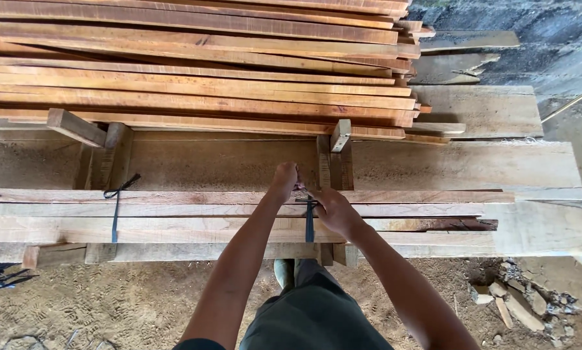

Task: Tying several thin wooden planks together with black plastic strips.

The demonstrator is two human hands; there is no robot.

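Both arms reach straight out from the bottom of the head view, nearly parallel, converging on one spot over a low bundle of planks (239, 214). The left hand (284, 178) is farther out, fist clenched, knuckles up, wrist bent slightly down, sitting at the far edge of the bundle. It looks closed on the end of a dark strap (309, 223), though the bit actually inside the fist is hidden. The right hand (333, 209) is a touch nearer, lying on top of the planks with fingers curled toward the left hand, pinching the same strap where it crosses the top board. So both hands are grasping, not loose.

The strap runs down across the near face of the bundle, just below the right hand, roughly in the middle of the frame. A second strap (116, 207) is already wrapped around the planks well off to the left, with its loose ends sticking up.

The bundle sits on wooden supports (333, 254) over a sawdust floor (109, 304). Behind it is a wide flat board, then a big stack of reddish planks (200, 65) filling the top of the frame. Some rubble (517, 301) lies at lower right. A shoe tip (283, 272) shows between the forearms.
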